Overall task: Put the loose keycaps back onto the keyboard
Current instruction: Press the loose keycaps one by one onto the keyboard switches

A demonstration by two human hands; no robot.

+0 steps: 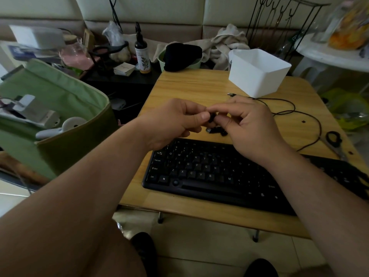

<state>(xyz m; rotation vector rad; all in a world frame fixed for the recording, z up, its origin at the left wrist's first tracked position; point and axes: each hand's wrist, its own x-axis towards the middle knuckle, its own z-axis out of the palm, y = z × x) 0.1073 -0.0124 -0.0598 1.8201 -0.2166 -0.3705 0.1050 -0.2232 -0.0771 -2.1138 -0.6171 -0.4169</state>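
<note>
A black keyboard [209,172] lies on the small wooden table [199,86], with a gap where the spacebar belongs. Both hands meet above the table just behind the keyboard. My left hand [171,122] and my right hand [249,124] pinch one black keycap [212,116] between their fingertips. A small heap of loose black keycaps [216,130] lies on the table under the hands, partly hidden by my right hand.
A white plastic bin [259,72] stands at the table's back right. A black cable [289,112] loops across the right side, near scissors [335,140]. A green fabric bin [52,116] sits to the left; bottles and cloths crowd the back.
</note>
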